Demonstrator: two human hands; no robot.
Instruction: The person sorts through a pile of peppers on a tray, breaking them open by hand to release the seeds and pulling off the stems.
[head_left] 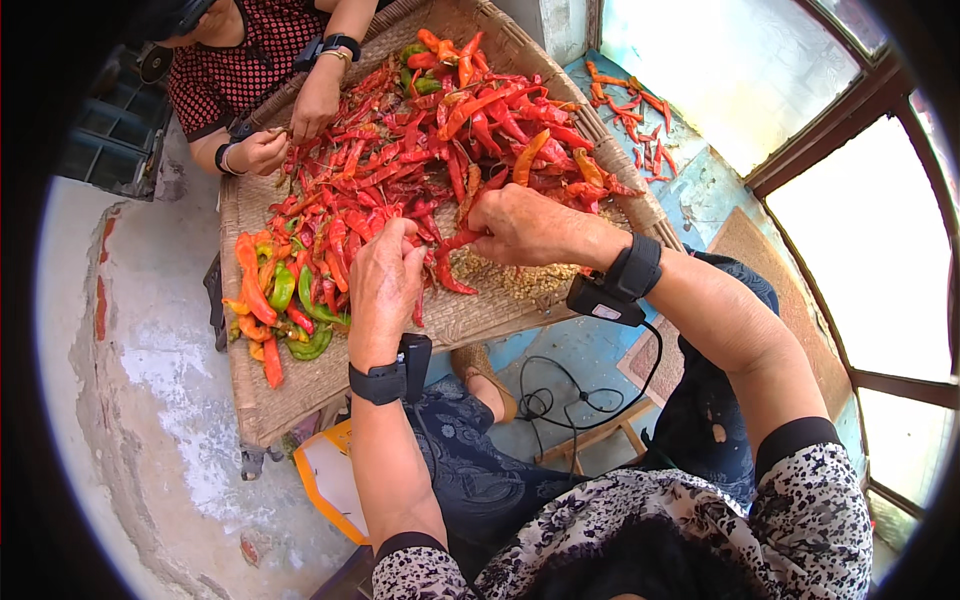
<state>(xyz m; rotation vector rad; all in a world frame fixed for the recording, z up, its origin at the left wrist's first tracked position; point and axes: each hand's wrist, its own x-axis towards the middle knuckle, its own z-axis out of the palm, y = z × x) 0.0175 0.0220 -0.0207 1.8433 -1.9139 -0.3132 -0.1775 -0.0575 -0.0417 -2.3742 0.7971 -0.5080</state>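
A heap of red chili peppers (400,165) covers most of a large woven tray (275,405). My right hand (530,228) is closed at the heap's near right side, with a red chili pepper (458,241) in its fingers pointing toward my left hand. My left hand (383,285) is raised over the tray's near edge, its thumb and fingertips pinched together. Whatever they may hold is too small to make out. Beneath my right hand lies a patch of pale yellow seeds (535,283). Orange peppers (250,275) and green peppers (312,342) are gathered at the tray's left.
Across the tray, another person's hands (262,153) work close together at the heap's far left. More red peppers (640,115) lie on a blue surface by the window (860,240). Below are a black cable (575,425) and an orange-and-white box-like thing (330,485).
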